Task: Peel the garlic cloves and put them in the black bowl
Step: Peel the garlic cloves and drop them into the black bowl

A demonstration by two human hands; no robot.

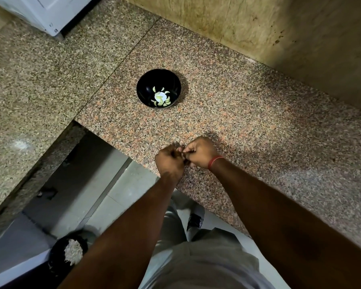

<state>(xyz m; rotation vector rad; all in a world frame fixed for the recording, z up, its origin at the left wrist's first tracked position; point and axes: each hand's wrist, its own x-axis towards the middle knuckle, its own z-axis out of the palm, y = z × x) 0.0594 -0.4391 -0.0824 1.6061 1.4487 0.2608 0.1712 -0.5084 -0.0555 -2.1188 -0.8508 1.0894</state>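
Head cam: 1 black bowl [146, 88] w/ approx 8 peeled cloves [162, 97]; 2 hands—left [169, 161], right [201, 152]—fingers curled together, pinched item hidden.

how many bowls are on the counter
1: the black bowl sits on the granite counter, beyond both hands, with peeled garlic cloves lying at its bottom. No other bowl shows on it.

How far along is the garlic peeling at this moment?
Partly done: several pale peeled cloves already lie in the black bowl on the granite counter. In hand: the left hand and right hand meet at the counter's edge, fingers curled round something small, presumably a clove, though it is hidden. Left: finishing it and dropping it in. No unpeeled cloves are visible elsewhere.
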